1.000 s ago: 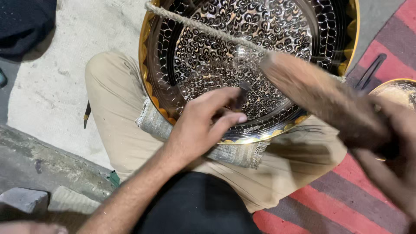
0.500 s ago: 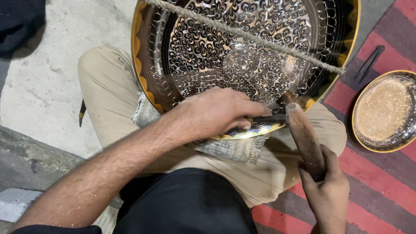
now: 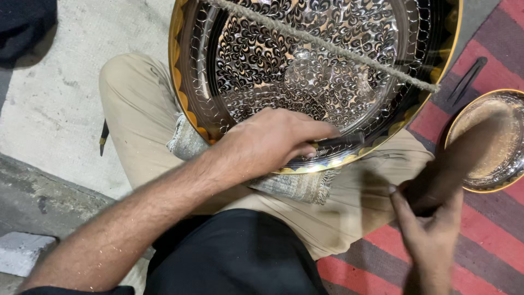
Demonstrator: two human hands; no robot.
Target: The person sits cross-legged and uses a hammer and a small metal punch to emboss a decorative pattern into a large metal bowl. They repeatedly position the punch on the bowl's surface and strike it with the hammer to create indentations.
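Tray (image 3: 305, 71): large round metal dish, dense black leaf-like pattern on shiny silver, gold scalloped rim; propped on the person's lap over a cloth (image 3: 295, 186).
Left hand (image 3: 273, 139): closed around a thin dark chisel (image 3: 338, 142), its tip at the tray's lower rim.
Right hand (image 3: 431, 235): clenched on a blurred wooden mallet (image 3: 458, 164).
Rope (image 3: 327, 43): stretched across the tray.
Bowl (image 3: 491, 142): on the striped rug, right.

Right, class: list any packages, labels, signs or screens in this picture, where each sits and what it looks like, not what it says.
None are in view: no package, label, sign or screen.
The scene holds only an engraved round metal tray, a rope across it, a small bowl at right and a striped red mat.
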